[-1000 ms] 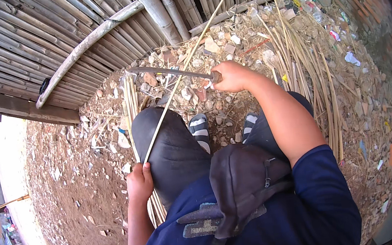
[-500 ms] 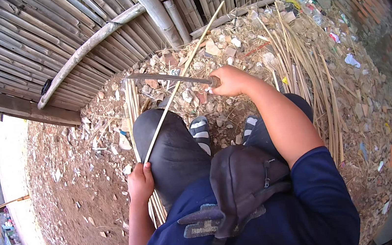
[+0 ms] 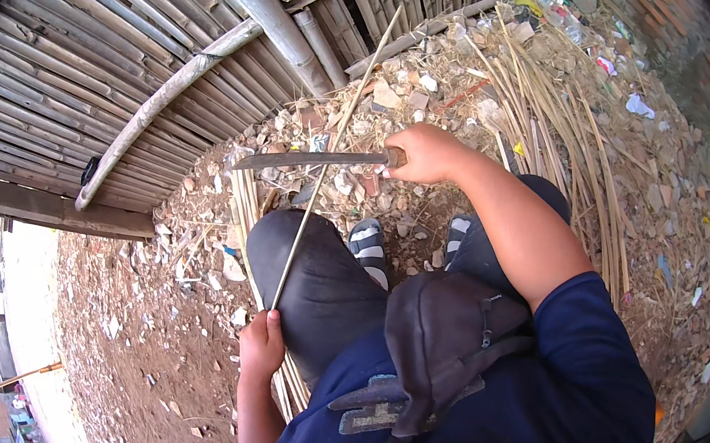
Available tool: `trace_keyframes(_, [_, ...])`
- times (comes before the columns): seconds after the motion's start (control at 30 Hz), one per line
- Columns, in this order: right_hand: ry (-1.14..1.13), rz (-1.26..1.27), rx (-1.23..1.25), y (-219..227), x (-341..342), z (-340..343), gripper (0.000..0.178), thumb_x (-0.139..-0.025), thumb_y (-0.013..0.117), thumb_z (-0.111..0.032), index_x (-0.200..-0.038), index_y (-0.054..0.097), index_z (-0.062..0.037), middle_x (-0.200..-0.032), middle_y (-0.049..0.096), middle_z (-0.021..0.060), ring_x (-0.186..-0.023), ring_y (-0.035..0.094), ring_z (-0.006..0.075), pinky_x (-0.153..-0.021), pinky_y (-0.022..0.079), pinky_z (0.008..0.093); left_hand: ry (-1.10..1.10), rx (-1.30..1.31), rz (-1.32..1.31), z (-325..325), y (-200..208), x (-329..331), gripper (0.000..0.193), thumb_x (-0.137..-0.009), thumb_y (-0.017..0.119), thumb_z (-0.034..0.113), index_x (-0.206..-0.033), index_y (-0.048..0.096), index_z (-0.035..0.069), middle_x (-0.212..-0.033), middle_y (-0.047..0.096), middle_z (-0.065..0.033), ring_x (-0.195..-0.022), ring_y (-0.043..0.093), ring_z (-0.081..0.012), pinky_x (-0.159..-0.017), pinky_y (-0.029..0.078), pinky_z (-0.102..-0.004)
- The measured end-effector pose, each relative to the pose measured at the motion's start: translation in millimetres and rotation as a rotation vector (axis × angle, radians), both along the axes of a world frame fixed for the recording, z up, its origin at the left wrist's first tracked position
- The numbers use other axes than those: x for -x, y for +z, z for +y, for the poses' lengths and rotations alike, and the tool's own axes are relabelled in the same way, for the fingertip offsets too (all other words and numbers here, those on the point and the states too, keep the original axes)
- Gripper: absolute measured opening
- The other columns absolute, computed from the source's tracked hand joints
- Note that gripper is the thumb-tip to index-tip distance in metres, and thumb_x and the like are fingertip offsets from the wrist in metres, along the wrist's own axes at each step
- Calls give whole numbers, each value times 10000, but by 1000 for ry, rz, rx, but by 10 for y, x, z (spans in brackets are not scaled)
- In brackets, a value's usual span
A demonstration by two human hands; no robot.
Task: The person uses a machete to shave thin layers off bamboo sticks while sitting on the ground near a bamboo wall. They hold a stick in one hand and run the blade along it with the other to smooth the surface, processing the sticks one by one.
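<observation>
– "Slatted wall [image 3: 133, 98] across the top of view; under it, stony ground [image 3: 132, 331] with scattered rubble. You are seated or squatting, sandals [image 3: 368, 251] beyond your bag [image 3: 443, 344]. Where is the strip [image 3: 350, 117] relative to your fingers?"

– "Lower end at your left hand [image 3: 260, 343], beside your left thigh. It comes out at the top of your fist, next to the thumb tip, then slants up and to the right over your knee, far end near the wall."

– "State of your left fingers?"

– "Curled closed, thumb laid along the top, strip gripped. The part inside your fist is hidden."

– "Your right hand?"

– "Fingers wrapped round the handle of a long knife [image 3: 311, 157], well apart from your left hand. Blade points left, crossing the strip around mid-length. Whether it touches there, you cannot tell from this view. Your right fingers are near the strip but not on it."

– "Other stock near you?"

– "Loose strips [image 3: 248, 209] beside your left leg; a larger pile [image 3: 537, 108] on the ground to your right."
</observation>
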State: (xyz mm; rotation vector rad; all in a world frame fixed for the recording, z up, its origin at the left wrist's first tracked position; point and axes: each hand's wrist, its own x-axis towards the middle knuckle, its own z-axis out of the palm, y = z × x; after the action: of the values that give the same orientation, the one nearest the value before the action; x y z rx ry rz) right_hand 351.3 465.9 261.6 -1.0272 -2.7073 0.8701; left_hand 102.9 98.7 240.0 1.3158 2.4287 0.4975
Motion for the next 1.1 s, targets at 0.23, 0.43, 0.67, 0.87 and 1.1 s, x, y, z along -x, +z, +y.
trace_keyframes(0.23, [2, -59, -73, -34, 89, -50, 308, -819, 773, -345, -1007, 709, -110, -910, 732, 147, -895, 709, 362, -787, 557, 492, 7, 39, -12, 40, 83, -6, 462, -1068, 482, 345, -772, 550, -4, -682, 606, -276, -686, 603, -512, -626, 453, -567])
trace_keyframes(0.43, [140, -96, -230, 101, 163, -243, 287, -817, 769, -314, -1000, 688, -109, -889, 729, 147, -888, 712, 363, -787, 564, 492, 13, 19, 3, 16, -20, 25, 465, -1068, 472, 346, -773, 572, 1, -698, 620, -285, -711, 620, -513, -644, 468, -572])
trace_keyframes(0.67, [-35, -121, -90, 25, 80, 43, 335, -847, 750, -327, -1138, 719, -163, -944, 730, 176, -943, 706, 363, -822, 564, 486, 15, 70, 67, 83, 92, 25, 456, -1068, 452, 357, -814, 595, 7, -717, 639, -288, -724, 638, -513, -662, 483, -591])
trace_keyframes(0.87, [118, -155, -191, 78, 103, -196, 319, -825, 758, -318, -1098, 716, -158, -914, 732, 161, -903, 711, 374, -795, 564, 500, 2, 101, 131, 66, 174, -21, 435, -1071, 443, 361, -848, 595, 20, -711, 637, -280, -713, 632, -511, -650, 473, -598])
trace_keyframes(1.1, [134, -75, -60, -19, 71, -50, 351, -802, 778, -269, -1113, 709, -122, -861, 717, 177, -850, 705, 378, -757, 550, 484, 5, 10, 124, 94, -62, 15, 461, -1084, 411, 360, -819, 562, 13, -693, 612, -277, -701, 611, -514, -629, 449, -588])
